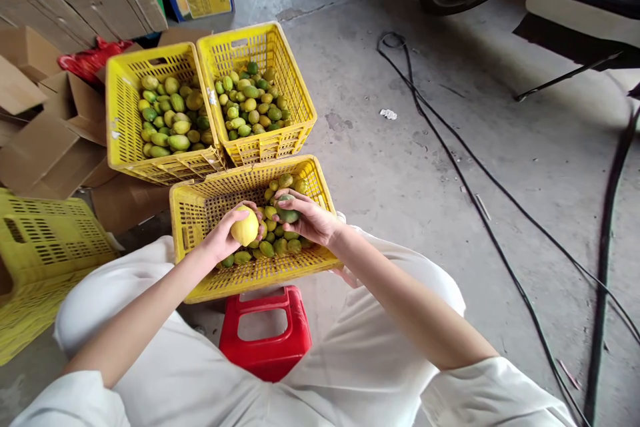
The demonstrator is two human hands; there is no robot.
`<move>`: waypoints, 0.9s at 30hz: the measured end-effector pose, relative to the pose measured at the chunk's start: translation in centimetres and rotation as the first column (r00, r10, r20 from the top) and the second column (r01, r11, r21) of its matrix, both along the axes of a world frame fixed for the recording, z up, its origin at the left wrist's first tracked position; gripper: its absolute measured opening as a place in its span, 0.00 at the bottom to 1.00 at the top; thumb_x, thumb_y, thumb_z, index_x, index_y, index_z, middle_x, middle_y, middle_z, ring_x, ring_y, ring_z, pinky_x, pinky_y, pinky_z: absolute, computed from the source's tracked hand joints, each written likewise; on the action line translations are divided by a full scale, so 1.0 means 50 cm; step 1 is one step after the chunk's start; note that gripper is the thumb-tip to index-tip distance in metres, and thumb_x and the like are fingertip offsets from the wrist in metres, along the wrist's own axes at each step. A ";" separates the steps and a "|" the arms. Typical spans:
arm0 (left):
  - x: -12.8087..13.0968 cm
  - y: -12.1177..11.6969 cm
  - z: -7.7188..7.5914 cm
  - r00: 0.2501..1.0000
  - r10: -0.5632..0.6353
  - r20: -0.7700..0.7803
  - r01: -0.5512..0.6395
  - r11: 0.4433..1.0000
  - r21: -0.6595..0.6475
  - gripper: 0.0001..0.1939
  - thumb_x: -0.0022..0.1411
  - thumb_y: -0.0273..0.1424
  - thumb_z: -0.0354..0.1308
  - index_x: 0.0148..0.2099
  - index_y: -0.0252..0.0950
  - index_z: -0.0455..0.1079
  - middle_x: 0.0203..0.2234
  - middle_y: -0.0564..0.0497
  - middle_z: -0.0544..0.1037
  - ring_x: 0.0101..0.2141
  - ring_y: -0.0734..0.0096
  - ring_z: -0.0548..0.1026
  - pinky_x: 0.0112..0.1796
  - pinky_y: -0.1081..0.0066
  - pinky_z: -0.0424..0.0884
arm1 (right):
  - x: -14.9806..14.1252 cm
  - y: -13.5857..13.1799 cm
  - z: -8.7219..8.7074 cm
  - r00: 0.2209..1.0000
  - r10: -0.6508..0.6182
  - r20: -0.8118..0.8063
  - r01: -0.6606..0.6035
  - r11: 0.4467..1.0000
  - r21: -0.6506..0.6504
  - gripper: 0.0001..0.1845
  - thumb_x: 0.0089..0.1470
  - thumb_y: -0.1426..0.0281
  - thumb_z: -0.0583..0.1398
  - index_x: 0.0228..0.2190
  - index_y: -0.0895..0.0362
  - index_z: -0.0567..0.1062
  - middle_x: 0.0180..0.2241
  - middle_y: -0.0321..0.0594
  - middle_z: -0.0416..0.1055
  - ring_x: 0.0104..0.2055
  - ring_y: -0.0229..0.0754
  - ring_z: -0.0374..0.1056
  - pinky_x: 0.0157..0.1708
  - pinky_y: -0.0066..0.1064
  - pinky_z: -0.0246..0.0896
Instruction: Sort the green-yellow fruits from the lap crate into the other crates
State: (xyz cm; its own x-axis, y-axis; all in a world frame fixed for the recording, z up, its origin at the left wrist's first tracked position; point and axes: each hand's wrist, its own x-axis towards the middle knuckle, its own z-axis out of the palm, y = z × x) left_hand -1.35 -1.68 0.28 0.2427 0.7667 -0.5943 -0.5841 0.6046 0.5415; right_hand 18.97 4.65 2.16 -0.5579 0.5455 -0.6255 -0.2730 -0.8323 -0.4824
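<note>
Just left of the frame's centre, I watch the left hand [223, 233] grasping a yellow lemon [245, 227], fingers wrapped around its far side. Right beside it, near the centre, the right hand [317, 221] grips a green fruit [289, 211] between thumb and fingers. I see both pieces held over the front crate [213, 288], a yellow basket with a pile of fruit [267, 249] toward its right side. A red stool [270, 361] shows just below it, at lower centre. Toward the upper left, I have the left crate [116, 110] and the right crate [299, 97] side by side, each holding green and yellow fruit. Cardboard boxes [40, 153] sit at the far left, and a black cable [467, 190] crosses the floor at right.
</note>
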 end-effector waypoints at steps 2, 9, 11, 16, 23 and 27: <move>0.000 0.004 0.005 0.999 0.038 0.002 -0.038 0.997 -0.060 0.16 0.51 0.35 0.67 0.42 0.35 0.72 0.31 0.47 0.79 0.36 0.56 0.83 0.30 0.66 0.80 | -0.001 0.001 -0.002 0.999 -0.035 0.006 0.035 0.999 0.016 0.16 0.41 0.74 0.72 0.32 0.55 0.73 0.30 0.32 0.71 0.30 0.36 0.72 0.18 0.19 0.62; 0.001 0.011 0.025 0.988 0.150 0.036 -0.141 0.973 -0.184 0.20 0.57 0.28 0.54 0.52 0.32 0.72 0.37 0.41 0.83 0.46 0.51 0.83 0.44 0.55 0.83 | -0.002 0.011 -0.003 0.994 -0.079 -0.071 0.077 0.997 -0.029 0.13 0.52 0.72 0.64 0.41 0.53 0.77 0.37 0.35 0.76 0.38 0.40 0.76 0.40 0.33 0.78; 0.001 0.011 0.026 0.990 0.135 0.030 -0.129 0.978 -0.165 0.19 0.59 0.28 0.56 0.53 0.33 0.72 0.37 0.42 0.83 0.42 0.54 0.84 0.41 0.59 0.83 | -0.002 0.012 -0.006 0.994 -0.100 -0.053 0.099 0.995 -0.032 0.13 0.52 0.72 0.64 0.42 0.53 0.77 0.37 0.36 0.77 0.39 0.41 0.76 0.41 0.34 0.78; -0.002 0.008 0.019 0.996 0.060 0.059 -0.056 0.996 -0.074 0.13 0.57 0.33 0.66 0.44 0.34 0.74 0.32 0.47 0.81 0.30 0.65 0.81 0.32 0.67 0.82 | -0.001 0.008 -0.013 0.994 -0.112 -0.007 0.112 0.993 0.027 0.16 0.44 0.71 0.73 0.35 0.55 0.76 0.29 0.31 0.71 0.27 0.33 0.69 0.21 0.20 0.64; 0.003 0.014 0.027 0.992 0.124 0.026 -0.118 0.981 -0.156 0.09 0.64 0.32 0.57 0.40 0.31 0.74 0.30 0.45 0.80 0.28 0.66 0.80 0.25 0.71 0.78 | -0.002 0.014 -0.013 0.979 -0.196 0.055 0.198 0.980 -0.017 0.14 0.49 0.64 0.71 0.32 0.56 0.73 0.28 0.34 0.72 0.23 0.33 0.66 0.16 0.19 0.57; 0.009 0.020 0.048 0.970 0.245 -0.013 -0.239 0.931 -0.276 0.17 0.68 0.29 0.45 0.47 0.29 0.74 0.34 0.38 0.82 0.35 0.58 0.84 0.32 0.65 0.82 | -0.003 0.022 -0.007 0.960 -0.278 0.021 0.279 0.958 -0.070 0.08 0.57 0.67 0.62 0.38 0.57 0.76 0.33 0.41 0.77 0.31 0.41 0.75 0.30 0.29 0.76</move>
